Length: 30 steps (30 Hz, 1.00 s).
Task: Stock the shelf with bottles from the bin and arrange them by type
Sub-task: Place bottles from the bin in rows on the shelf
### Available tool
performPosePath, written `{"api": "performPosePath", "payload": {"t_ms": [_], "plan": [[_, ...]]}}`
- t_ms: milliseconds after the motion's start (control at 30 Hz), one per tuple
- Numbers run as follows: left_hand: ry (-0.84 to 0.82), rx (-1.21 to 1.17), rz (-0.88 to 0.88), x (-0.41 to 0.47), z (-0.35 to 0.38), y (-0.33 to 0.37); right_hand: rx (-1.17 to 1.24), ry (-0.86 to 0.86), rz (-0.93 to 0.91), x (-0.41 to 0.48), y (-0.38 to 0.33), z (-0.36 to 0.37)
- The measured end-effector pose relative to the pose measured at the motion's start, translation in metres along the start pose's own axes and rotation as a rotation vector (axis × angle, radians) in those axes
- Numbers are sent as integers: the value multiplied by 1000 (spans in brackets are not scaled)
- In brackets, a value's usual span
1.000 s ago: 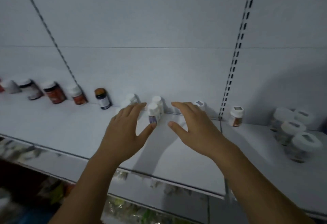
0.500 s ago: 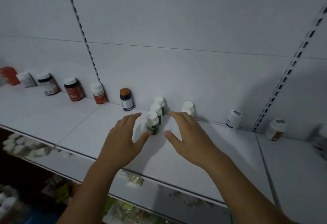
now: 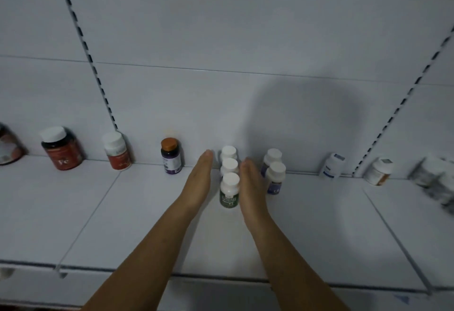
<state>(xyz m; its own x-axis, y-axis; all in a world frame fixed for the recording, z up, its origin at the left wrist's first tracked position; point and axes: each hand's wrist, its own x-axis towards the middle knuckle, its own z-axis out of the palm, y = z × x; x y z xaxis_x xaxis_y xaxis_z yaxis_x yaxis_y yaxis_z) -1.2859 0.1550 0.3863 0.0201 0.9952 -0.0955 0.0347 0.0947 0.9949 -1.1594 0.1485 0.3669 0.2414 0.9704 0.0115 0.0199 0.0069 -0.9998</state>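
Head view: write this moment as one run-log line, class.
phase: arranging | left hand: flat, left of white-capped bottle row | right hand: flat, right of it | held: nothing

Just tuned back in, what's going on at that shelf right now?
A person has both hands flat, fingers straight, on either side of a front-to-back row of three white-capped green-label bottles in the middle of the shelf. The left hand is on the row's left and the right hand on its right, as if squaring it up. Neither hand holds anything. Two purple-label bottles stand just right of the row. An orange-capped bottle and red bottles stand along the back wall to the left.
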Motion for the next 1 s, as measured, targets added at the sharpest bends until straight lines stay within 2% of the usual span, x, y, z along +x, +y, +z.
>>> {"api": "performPosePath", "payload": {"t_ms": [167,267,400,733,900,1000], "plan": [[-145,-218,-62,20,19,-7,123,72,129,16,-2,10],[-139,-297,-84,25,17,-20,178,63,161,19,0,15],[-143,-304,-79,25,19,-28,185,-3,188,17,4,24],[-97,-273,-85,26,24,-29,103,16,177,15,5,25],[-65,-136,-52,16,9,-19,55,13,142,3,-10,16],[14,201,202,-13,-9,15,-135,-38,-32,-9,-28,1]]}}
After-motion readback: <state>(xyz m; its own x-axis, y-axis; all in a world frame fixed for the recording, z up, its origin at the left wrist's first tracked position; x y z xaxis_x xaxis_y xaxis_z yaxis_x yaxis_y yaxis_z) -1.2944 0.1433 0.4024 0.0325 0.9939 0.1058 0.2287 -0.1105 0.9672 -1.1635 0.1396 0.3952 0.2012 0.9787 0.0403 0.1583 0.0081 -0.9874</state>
